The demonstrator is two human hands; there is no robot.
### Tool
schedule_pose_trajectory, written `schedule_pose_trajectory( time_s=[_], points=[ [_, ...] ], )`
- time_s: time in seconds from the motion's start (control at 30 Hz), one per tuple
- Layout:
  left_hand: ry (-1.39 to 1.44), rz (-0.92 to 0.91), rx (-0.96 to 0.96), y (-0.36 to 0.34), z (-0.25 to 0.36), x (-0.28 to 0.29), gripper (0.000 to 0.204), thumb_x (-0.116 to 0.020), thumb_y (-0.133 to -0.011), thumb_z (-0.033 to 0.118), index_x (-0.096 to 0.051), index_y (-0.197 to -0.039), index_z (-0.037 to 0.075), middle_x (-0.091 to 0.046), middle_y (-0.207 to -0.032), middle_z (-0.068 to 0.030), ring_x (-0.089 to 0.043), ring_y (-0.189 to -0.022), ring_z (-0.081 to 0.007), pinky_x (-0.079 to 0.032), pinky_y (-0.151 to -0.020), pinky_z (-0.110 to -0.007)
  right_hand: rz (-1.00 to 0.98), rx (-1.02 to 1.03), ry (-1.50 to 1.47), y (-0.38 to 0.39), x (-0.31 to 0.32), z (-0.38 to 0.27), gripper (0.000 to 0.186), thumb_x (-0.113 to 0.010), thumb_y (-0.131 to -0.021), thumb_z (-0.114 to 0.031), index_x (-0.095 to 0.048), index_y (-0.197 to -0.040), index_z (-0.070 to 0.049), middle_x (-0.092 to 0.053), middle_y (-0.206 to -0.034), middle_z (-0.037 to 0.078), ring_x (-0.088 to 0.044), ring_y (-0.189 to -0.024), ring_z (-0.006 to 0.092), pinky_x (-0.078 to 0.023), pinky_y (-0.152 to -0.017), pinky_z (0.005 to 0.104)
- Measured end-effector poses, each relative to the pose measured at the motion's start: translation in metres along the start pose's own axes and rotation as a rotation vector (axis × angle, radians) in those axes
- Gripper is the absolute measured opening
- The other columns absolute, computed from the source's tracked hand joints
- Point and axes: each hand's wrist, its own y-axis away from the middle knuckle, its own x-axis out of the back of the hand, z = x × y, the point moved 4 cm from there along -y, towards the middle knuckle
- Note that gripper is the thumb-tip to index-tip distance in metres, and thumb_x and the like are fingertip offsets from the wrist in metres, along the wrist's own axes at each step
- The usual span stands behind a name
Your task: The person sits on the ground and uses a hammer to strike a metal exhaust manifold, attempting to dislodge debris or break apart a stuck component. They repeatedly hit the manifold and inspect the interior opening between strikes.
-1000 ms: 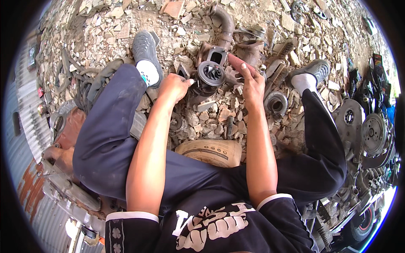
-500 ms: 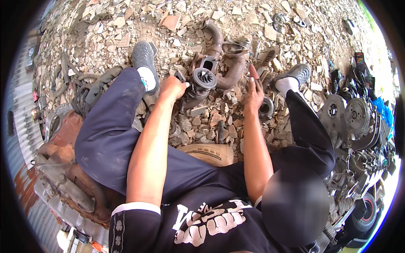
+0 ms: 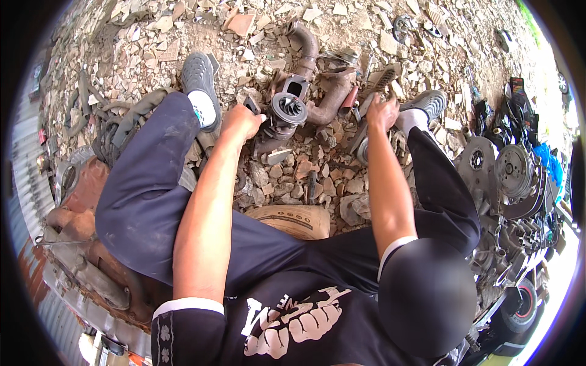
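Note:
A turbocharger (image 3: 282, 131) sits on the stones in front of me, its finned wheel (image 3: 290, 108) facing up inside a round housing. My left hand (image 3: 242, 124) is closed at its left side, with the thumb against a dark part; the other fingers are mostly hidden. A rusty curved pipe (image 3: 334, 100) lies against its right side. My right hand (image 3: 383, 114) is low beside my right shoe, fingers apart over the near end of a brown bristled brush (image 3: 385, 78). A red cylindrical piece (image 3: 349, 100) lies between that hand and the pipe.
A brown paper sack (image 3: 290, 221) lies between my legs. Old hoses (image 3: 131, 122) and a rusty engine part (image 3: 91, 244) are on the left. Metal discs and engine parts (image 3: 516, 171) stand at right, by a blue plastic bag (image 3: 552, 161). Broken stones (image 3: 342, 183) cover the ground.
My right hand has let go of the red piece and moved right to the brush. My left hand stays at the turbocharger. The whole view has shifted slightly.

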Motion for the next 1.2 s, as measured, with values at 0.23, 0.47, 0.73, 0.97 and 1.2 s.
schedule_pose_trajectory(
  time_s=[0.23, 0.47, 0.73, 0.97, 1.2],
  points=[
    [0.065, -0.094, 0.028, 0.002, -0.001, 0.003, 0.061, -0.075, -0.088, 0.05, -0.07, -0.11, -0.007, -0.071, -0.111, -0.0266, -0.071, -0.104, -0.0372, -0.055, -0.089, -0.041, -0.022, -0.198, 0.093, 0.008, -0.008, 0.019, 0.074, -0.08, -0.085, -0.037, -0.046, -0.141, -0.002, -0.045, -0.141, 0.022, -0.049, -0.128, 0.0378, -0.04, -0.11, 0.0487],
    [-0.009, -0.024, -0.003, -0.002, -0.003, 0.002, 0.059, -0.075, -0.087, 0.05, -0.072, -0.105, -0.006, -0.073, -0.102, -0.0259, -0.072, -0.097, -0.037, -0.056, -0.083, -0.041, -0.1, -0.411, -0.168, 0.06, -0.04, 0.058, 0.087, -0.08, -0.083, -0.022, -0.027, -0.148, -0.001, -0.036, -0.145, 0.028, -0.043, -0.134, 0.0434, -0.038, -0.114, 0.0495],
    [-0.046, -0.031, 0.027, -0.002, 0.001, 0.003, 0.064, -0.074, -0.086, 0.053, -0.069, -0.118, -0.002, -0.068, -0.122, -0.0249, -0.067, -0.114, -0.036, -0.053, -0.095, -0.04, 0.074, -0.23, -0.202, 0.073, -0.026, 0.066, 0.075, -0.074, -0.079, -0.003, -0.042, -0.146, 0.006, -0.065, -0.12, 0.029, -0.065, -0.107, 0.0401, -0.049, -0.103, 0.0432],
    [-0.029, -0.011, -0.005, 0.01, 0.013, 0.01, 0.061, -0.074, -0.089, 0.049, -0.068, -0.123, -0.001, -0.066, -0.128, -0.0219, -0.065, -0.119, -0.0353, -0.053, -0.099, -0.04, -0.083, -0.498, -0.842, 0.1, -0.028, 0.07, 0.055, -0.068, -0.089, -0.021, -0.052, -0.137, 0.001, -0.068, -0.096, 0.016, -0.065, -0.078, 0.0256, -0.051, -0.071, 0.0381],
    [0.064, -0.012, 0.082, 0.011, -0.002, 0.007, 0.042, -0.076, -0.085, 0.026, -0.071, -0.12, 0.004, -0.069, -0.126, -0.017, -0.068, -0.115, -0.0322, -0.056, -0.095, -0.039, -0.674, 0.249, -0.41, 0.179, 0.107, -0.087, 0.068, -0.067, -0.095, -0.03, -0.043, -0.15, 0.002, -0.07, -0.101, 0.016, -0.065, -0.07, 0.0174, -0.053, -0.059, 0.0331]
  ],
)
